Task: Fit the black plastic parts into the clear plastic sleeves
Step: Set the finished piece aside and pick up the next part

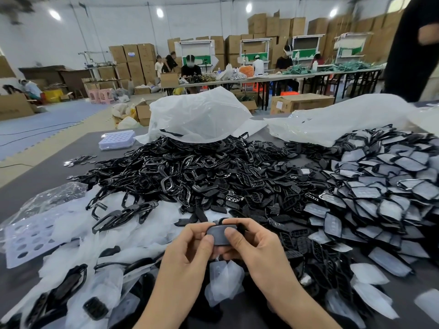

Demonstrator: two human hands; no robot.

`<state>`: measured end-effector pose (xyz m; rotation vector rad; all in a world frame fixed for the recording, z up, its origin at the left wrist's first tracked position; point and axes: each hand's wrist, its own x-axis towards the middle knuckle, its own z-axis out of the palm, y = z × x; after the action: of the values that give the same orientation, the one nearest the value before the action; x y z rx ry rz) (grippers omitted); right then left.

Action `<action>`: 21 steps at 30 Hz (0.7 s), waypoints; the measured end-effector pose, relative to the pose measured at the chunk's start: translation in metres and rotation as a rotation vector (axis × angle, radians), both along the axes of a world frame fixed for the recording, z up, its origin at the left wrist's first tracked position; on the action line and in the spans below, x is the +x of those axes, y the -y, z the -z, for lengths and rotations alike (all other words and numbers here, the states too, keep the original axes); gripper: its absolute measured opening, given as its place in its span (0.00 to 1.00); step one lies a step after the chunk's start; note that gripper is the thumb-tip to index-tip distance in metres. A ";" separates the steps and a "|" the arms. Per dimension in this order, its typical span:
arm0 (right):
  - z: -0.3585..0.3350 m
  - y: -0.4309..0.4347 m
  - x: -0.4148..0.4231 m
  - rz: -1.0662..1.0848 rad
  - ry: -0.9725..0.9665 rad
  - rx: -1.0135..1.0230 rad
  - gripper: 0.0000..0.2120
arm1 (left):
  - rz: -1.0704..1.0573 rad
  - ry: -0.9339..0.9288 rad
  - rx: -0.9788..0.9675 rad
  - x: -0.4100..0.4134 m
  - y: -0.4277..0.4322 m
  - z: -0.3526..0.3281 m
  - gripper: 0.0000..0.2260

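Both of my hands meet low in front of me. My left hand (190,248) and my right hand (256,245) pinch one black part (219,233) between thumbs and fingers, just above the grey table (31,184). A big heap of black parts (190,172) lies behind it, with clear sleeves (78,236) to the left and filled ones (384,191) to the right. Far back, people (190,73) sit at long tables (297,77) by stacked brown boxes (135,58).

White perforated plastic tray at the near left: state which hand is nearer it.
Left. The left hand sits right of the white perforated plastic tray; the right hand lies farther right.
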<state>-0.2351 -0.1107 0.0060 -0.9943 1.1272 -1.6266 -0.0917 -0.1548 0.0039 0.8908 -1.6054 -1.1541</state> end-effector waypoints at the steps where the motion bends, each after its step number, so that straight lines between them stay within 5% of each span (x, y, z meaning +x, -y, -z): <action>1: -0.001 0.000 0.000 0.000 0.010 0.001 0.09 | 0.003 0.018 -0.022 0.000 0.000 0.000 0.09; 10: 0.001 0.004 -0.002 -0.093 0.203 0.025 0.14 | 0.027 0.014 -0.038 0.000 0.000 0.001 0.16; 21: 0.003 0.006 -0.003 -0.110 0.238 0.110 0.03 | 0.043 0.054 -0.112 -0.001 -0.004 0.001 0.19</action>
<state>-0.2380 -0.1167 0.0033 -0.7565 0.9727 -1.5316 -0.0928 -0.1507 0.0027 0.8240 -1.7231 -1.0662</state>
